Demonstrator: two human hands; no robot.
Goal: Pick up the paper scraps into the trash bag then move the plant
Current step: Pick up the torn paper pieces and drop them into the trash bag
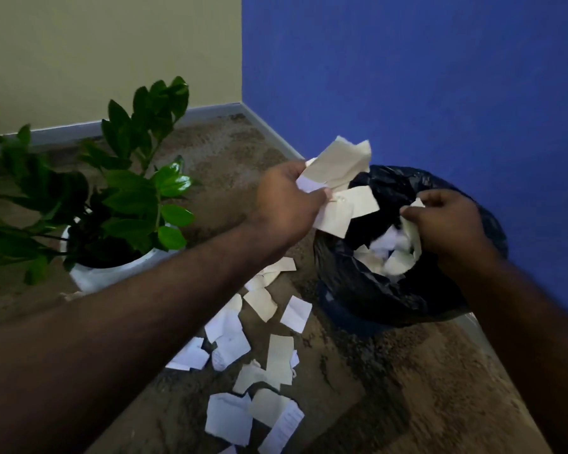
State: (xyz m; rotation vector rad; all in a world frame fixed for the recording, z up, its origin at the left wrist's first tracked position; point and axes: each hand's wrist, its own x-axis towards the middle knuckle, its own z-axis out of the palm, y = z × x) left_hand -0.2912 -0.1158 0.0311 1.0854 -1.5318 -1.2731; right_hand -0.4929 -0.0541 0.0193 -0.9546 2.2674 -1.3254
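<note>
My left hand point(287, 199) grips a bunch of paper scraps point(340, 178), cream and white, held at the left rim of the black trash bag point(368, 290). Over the bag's open mouth, my right hand point(450, 224) pinches a single cream scrap point(413, 231). More scraps lie inside the bag point(384, 257). Several loose scraps point(259, 355) are scattered on the carpet in front of the bag, between my forearms. The plant point(112, 191), with glossy green leaves, stands in a white pot point(92, 276) to the left of my left arm.
The bag sits against a blue wall point(423, 77) on the right. A beige wall point(95, 44) with a grey baseboard runs behind the plant. Brown patterned carpet point(374, 388) covers the floor, and the room's corner lies just beyond the bag.
</note>
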